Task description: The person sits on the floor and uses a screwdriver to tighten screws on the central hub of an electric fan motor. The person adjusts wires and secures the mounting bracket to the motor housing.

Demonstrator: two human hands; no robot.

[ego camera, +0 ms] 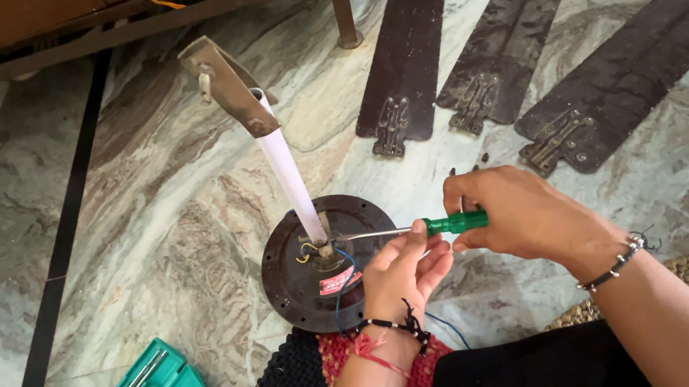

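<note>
Hands (463, 244) gripping green screwdriver (424, 228) at fan motor (328, 265), veined marble floor (181, 210), three blades (515, 47), wooden furniture (13, 20).

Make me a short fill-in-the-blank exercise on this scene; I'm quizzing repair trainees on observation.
1. The right hand grips a screwdriver whose handle is ____.
2. Beside the fan motor, ____ detached fan blades lie on the floor.
3. The down rod rising from the motor is ____ in colour.
4. The left hand is by the screwdriver's ____.

Missing words: green; three; white; shaft
</note>
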